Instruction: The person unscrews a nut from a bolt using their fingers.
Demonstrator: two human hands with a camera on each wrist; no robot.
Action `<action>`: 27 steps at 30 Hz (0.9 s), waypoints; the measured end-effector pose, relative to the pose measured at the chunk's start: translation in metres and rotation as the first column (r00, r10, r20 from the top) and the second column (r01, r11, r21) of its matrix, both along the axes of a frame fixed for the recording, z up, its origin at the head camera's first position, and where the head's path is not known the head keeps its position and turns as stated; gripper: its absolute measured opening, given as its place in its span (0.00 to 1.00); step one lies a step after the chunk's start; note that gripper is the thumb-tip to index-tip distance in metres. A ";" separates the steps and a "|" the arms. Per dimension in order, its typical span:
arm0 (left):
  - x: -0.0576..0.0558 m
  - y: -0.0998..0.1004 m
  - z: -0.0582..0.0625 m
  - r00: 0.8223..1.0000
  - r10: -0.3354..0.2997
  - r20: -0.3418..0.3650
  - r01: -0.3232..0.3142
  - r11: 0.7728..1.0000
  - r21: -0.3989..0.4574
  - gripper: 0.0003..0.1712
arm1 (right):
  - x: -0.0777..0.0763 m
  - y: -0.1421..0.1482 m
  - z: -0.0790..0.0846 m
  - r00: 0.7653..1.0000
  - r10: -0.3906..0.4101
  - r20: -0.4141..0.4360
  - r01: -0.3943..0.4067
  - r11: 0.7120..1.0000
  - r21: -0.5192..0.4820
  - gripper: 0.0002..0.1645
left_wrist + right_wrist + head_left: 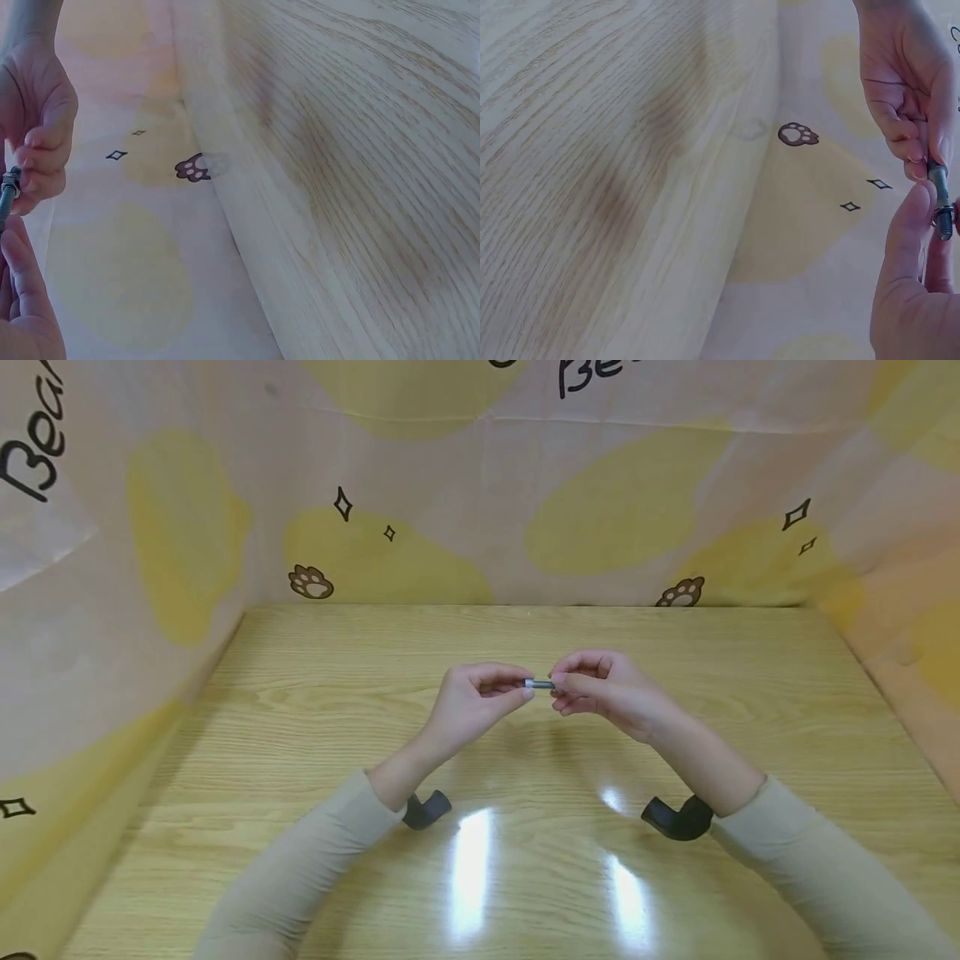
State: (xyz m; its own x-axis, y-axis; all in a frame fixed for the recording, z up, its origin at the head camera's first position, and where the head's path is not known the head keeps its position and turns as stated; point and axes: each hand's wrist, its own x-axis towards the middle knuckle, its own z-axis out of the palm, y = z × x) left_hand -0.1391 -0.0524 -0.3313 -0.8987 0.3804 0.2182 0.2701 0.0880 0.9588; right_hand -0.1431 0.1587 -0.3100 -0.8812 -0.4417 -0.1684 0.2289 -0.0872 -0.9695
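Observation:
Above the table, both hands meet over a small metal bolt (542, 684). My left hand (472, 702) pinches one end of it between thumb and fingers. From the other side my right hand (618, 697) pinches near the threaded end, its thumb and fingertips at a nut (10, 181). The bolt lies roughly level, pointing from hand to hand in the head view. In the right wrist view a thin ring or washer (943, 213) shows by the bolt's tip. Fingers hide part of the bolt.
A wood-grain table (330, 718) spreads beneath the hands. Patterned cloth (420, 468) with yellow patches and paw prints hangs behind it and along both sides. Black curved pieces (677, 819) sit by both wrists. Bright reflections lie on the near tabletop.

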 end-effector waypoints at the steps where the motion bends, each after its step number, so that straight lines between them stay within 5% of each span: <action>1: 0.000 0.000 0.000 1.000 0.000 0.001 0.000 1.000 -0.001 0.11 | 0.000 0.000 0.000 1.000 -0.001 -0.006 0.001 1.000 0.004 0.09; 5: 0.000 0.000 -0.001 1.000 0.004 -0.010 -0.004 1.000 -0.012 0.10 | 0.001 0.001 0.000 0.999 -0.001 -0.037 0.002 1.000 0.024 0.12; 12: 0.001 0.000 0.001 1.000 0.009 -0.019 -0.009 1.000 -0.011 0.10 | 0.002 0.000 0.003 0.998 -0.009 0.061 0.008 1.000 0.017 0.08; 20: 0.001 -0.001 -0.001 1.000 0.000 -0.025 0.000 1.000 -0.004 0.10 | 0.002 0.001 0.000 0.997 0.005 -0.075 0.002 0.996 0.092 0.10; 27: 0.002 0.000 -0.001 0.999 -0.001 -0.035 0.001 1.000 0.007 0.10 | 0.002 -0.001 0.005 1.000 0.004 -0.027 -0.001 0.993 0.116 0.03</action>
State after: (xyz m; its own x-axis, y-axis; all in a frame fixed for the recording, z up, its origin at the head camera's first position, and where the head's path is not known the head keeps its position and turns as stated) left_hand -0.1368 -0.0519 -0.3325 -0.8901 0.3798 0.2522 0.3034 0.0806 0.9495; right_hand -0.1411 0.1582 -0.3052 -0.8850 -0.4230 -0.1945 0.2025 0.0265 -0.9789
